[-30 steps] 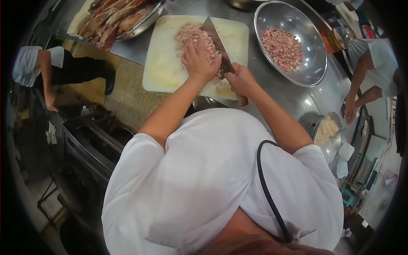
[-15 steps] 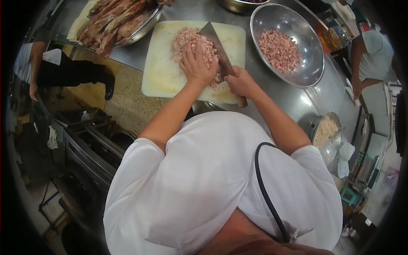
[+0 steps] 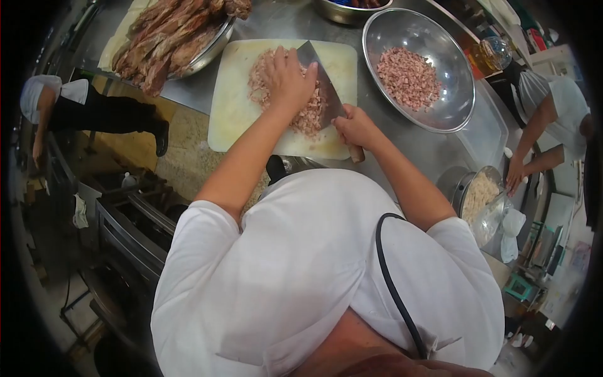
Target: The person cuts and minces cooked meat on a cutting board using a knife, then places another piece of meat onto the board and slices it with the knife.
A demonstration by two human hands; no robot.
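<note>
Chopping on a board, near to far. At the near right edge of the cutting board (image 3: pixel 232 122), the right hand (image 3: pixel 355 127) is closed around the handle of a broad knife (image 3: pixel 326 88), whose blade slants across the board toward its far edge. The chopped meat (image 3: pixel 308 120) lies mid-board, on both sides of the blade. The left hand (image 3: pixel 287 81) grasps nothing; it lies over the heap, fingers spread, thumb close beside the blade. Good practice would tuck that thumb back, keep the fingertips behind the knuckles, and use short, even strokes on a thin, gathered layer. Right of the board, a steel bowl (image 3: pixel 461 113) on the bench (image 3: pixel 282 22) holds diced meat (image 3: pixel 408 78); beyond its left corner, meat strips (image 3: pixel 173 41) overhang another bowl (image 3: pixel 217 51).
</note>
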